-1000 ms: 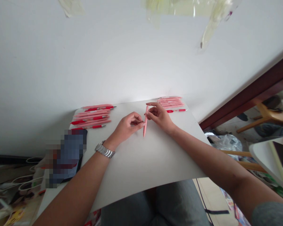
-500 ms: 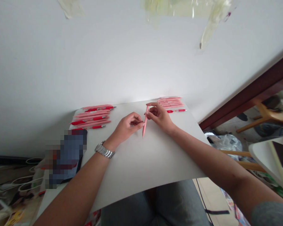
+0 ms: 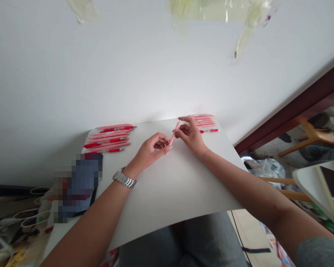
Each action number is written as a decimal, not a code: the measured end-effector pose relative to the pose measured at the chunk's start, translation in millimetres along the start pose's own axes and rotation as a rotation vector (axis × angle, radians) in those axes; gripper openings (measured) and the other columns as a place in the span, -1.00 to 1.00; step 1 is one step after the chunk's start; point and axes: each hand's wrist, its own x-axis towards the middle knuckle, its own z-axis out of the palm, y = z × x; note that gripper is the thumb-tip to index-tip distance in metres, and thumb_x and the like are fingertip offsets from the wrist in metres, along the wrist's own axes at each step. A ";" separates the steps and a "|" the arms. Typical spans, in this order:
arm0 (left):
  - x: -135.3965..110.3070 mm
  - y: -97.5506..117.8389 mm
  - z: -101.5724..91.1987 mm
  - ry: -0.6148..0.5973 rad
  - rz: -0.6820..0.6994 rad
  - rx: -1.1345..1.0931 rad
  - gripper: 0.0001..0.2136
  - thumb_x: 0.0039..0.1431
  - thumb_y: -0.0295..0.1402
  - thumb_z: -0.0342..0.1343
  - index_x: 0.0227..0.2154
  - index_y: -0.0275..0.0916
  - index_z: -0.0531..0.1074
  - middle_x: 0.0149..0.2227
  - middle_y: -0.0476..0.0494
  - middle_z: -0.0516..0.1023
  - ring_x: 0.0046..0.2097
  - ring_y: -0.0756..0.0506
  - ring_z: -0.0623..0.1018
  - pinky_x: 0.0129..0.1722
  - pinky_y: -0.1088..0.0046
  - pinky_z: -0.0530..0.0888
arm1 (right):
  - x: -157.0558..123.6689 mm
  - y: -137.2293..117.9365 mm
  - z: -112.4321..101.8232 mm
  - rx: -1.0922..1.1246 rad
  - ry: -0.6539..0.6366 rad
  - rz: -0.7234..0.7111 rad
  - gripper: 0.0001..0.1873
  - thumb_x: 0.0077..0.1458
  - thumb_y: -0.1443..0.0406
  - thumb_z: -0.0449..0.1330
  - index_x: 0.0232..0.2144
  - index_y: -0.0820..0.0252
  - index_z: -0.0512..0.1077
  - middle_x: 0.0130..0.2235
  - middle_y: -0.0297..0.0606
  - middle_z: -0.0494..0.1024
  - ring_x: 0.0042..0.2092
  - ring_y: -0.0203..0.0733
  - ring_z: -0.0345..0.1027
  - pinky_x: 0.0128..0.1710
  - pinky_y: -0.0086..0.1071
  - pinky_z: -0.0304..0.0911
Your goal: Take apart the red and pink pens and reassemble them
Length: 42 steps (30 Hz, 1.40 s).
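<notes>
Both my hands hold one pink pen (image 3: 173,135) above the middle of a white board (image 3: 167,185) on my lap. My left hand (image 3: 150,150), with a metal watch on its wrist, pinches the pen's lower end. My right hand (image 3: 189,134) grips its upper end with fingers curled. The pen slants up to the right. A group of pink and red pens (image 3: 108,138) lies at the board's far left. A second, smaller group of pens (image 3: 203,122) lies at the far right, just behind my right hand.
A white wall stands directly behind the board. A blurred dark object (image 3: 78,185) rests at the board's left edge, with white cables (image 3: 13,218) on the floor beyond it. At the right are a wooden chair (image 3: 311,139), a white table edge (image 3: 320,193) and a plastic bag (image 3: 264,168).
The pen has tilted from nearly upright to slanting right, and its lower tip has risen into my left hand's fingers. My right hand moved slightly up and away.
</notes>
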 end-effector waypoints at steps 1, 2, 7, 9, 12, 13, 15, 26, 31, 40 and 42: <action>-0.1 -0.8 0.4 0.004 0.001 0.006 -0.75 0.27 -0.17 0.35 -0.12 -0.15 0.48 -0.21 -0.08 0.67 -0.22 -0.09 0.65 -0.16 0.35 0.58 | 0.3 -0.1 -0.1 -0.006 0.010 -0.005 -0.39 0.15 -0.01 0.44 0.10 0.01 0.31 -0.33 -0.40 0.57 -0.28 -0.18 0.53 -0.15 -0.19 0.51; -0.1 -1.6 0.7 0.016 0.003 0.018 -0.75 0.27 -0.18 0.35 -0.12 -0.15 0.49 -0.19 -0.09 0.67 -0.20 -0.10 0.66 -0.14 0.35 0.58 | 0.5 -0.1 -0.1 -0.010 0.019 -0.009 -0.39 0.15 -0.02 0.44 0.10 0.01 0.30 -0.33 -0.40 0.57 -0.28 -0.18 0.54 -0.15 -0.19 0.51; 0.4 -3.9 0.0 0.116 0.039 0.079 -0.78 0.30 -0.18 0.32 -0.12 -0.15 0.50 -0.14 -0.12 0.67 -0.11 -0.12 0.67 -0.03 0.32 0.58 | 0.9 -0.8 -0.3 -0.016 0.041 -0.026 -0.35 0.15 -0.04 0.43 0.14 -0.02 0.28 -0.31 -0.40 0.58 -0.26 -0.16 0.56 -0.11 -0.17 0.54; 0.7 -3.5 -0.7 0.141 0.046 0.093 -0.79 0.32 -0.19 0.31 -0.11 -0.15 0.50 -0.14 -0.11 0.66 -0.10 -0.12 0.66 -0.02 0.33 0.58 | 1.0 -1.9 -1.0 0.004 0.043 -0.018 -0.33 0.14 -0.04 0.44 0.14 -0.02 0.28 -0.31 -0.40 0.59 -0.26 -0.16 0.57 -0.10 -0.17 0.54; 0.7 -3.3 -1.5 0.155 0.045 0.086 -0.79 0.32 -0.19 0.31 -0.11 -0.16 0.50 -0.13 -0.12 0.66 -0.09 -0.12 0.66 -0.03 0.33 0.58 | 1.5 -3.4 -2.1 0.051 0.030 0.002 -0.34 0.11 -0.03 0.48 0.11 -0.01 0.31 -0.30 -0.38 0.62 -0.24 -0.16 0.58 -0.09 -0.16 0.55; 0.6 -3.5 -1.7 0.158 0.047 0.077 -0.78 0.31 -0.19 0.31 -0.10 -0.16 0.50 -0.13 -0.13 0.67 -0.09 -0.12 0.67 -0.02 0.33 0.58 | 1.7 -3.7 -2.3 0.061 0.019 0.012 -0.37 0.10 -0.04 0.48 0.07 0.01 0.34 -0.28 -0.36 0.64 -0.22 -0.15 0.58 -0.08 -0.16 0.55; 0.4 -4.4 -1.9 0.162 0.050 0.056 -0.77 0.31 -0.18 0.32 -0.09 -0.16 0.51 -0.12 -0.14 0.67 -0.09 -0.12 0.67 -0.01 0.32 0.59 | 1.7 -4.3 -2.0 0.061 -0.016 0.035 -0.45 0.10 -0.08 0.48 -0.06 0.04 0.40 -0.23 -0.30 0.67 -0.18 -0.14 0.58 -0.07 -0.16 0.55; 0.4 4.3 -0.7 0.213 0.058 -0.012 -0.75 0.27 -0.16 0.35 -0.13 -0.18 0.51 -0.13 -0.13 0.64 -0.11 -0.11 0.66 0.01 0.31 0.58 | -2.0 -20.9 -5.5 -0.085 0.017 -0.114 -0.56 0.28 -0.13 0.32 -0.16 0.08 0.46 -0.12 -0.18 0.71 -0.14 -0.13 0.57 -0.19 -0.25 0.50; 0.0 5.9 -1.5 0.228 0.035 0.013 -0.74 0.29 -0.13 0.31 -0.14 -0.18 0.50 -0.16 -0.11 0.64 -0.10 -0.11 0.64 0.03 0.32 0.56 | 3.8 -27.8 -23.8 -0.490 0.191 -0.360 -0.60 0.40 -0.08 0.20 -0.12 0.08 0.57 -0.24 -0.21 0.62 -0.28 -0.17 0.44 -0.17 -0.20 0.42; -0.2 7.3 -1.9 0.225 0.004 0.005 -0.71 0.29 -0.08 0.31 -0.13 -0.17 0.50 -0.16 -0.14 0.66 -0.09 -0.14 0.67 0.04 0.30 0.56 | 19.9 -12.1 -56.0 -0.816 0.182 -0.336 -0.64 0.49 0.07 0.07 0.05 0.04 0.61 0.01 -0.08 0.59 -0.11 -0.04 0.51 -0.05 -0.15 0.43; -0.6 8.1 -1.9 0.223 -0.001 0.001 -0.71 0.29 -0.09 0.31 -0.13 -0.18 0.50 -0.16 -0.15 0.67 -0.08 -0.15 0.67 0.04 0.29 0.56 | 23.2 -7.7 -61.4 -0.894 0.176 -0.301 -0.69 0.48 0.17 0.09 0.02 0.07 0.61 0.00 -0.09 0.59 -0.11 -0.05 0.52 -0.06 -0.17 0.42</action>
